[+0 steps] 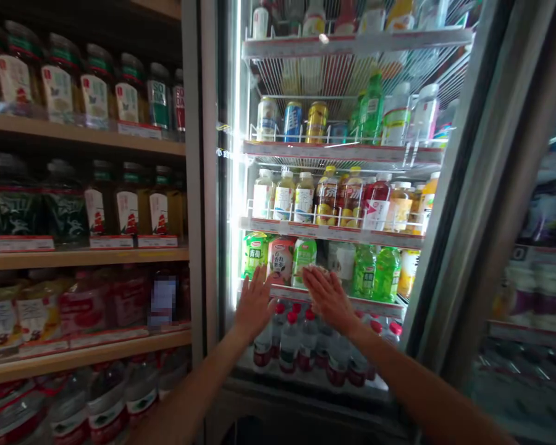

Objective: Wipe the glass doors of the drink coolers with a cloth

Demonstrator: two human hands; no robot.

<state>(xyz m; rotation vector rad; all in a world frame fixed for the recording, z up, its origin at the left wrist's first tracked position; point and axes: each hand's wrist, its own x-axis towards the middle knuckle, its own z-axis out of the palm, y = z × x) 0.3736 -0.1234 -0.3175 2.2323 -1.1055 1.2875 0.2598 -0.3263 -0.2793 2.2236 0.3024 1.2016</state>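
Note:
Both my arms reach into a lit, open drinks fridge. My left hand (254,306) is stretched out with fingers apart in front of the lowest rack's left end, holding nothing. It is nearest a green bottle (254,252) and a pink-labelled bottle (280,258). My right hand (328,300) lies fairly flat over a crumpled white cloth (313,268), which shows only at the fingertips. Just behind that hand stands a light green bottle (303,259). Below both hands runs the shelf's front price rail (287,293); whether either hand touches it I cannot tell.
Red-capped water bottles (290,340) fill the fridge floor. Higher racks hold tea bottles (285,194) and cans (293,120) behind wire guards. The fridge door frame (467,204) stands at right. Wooden shelves (88,259) of bottles adjoin at left.

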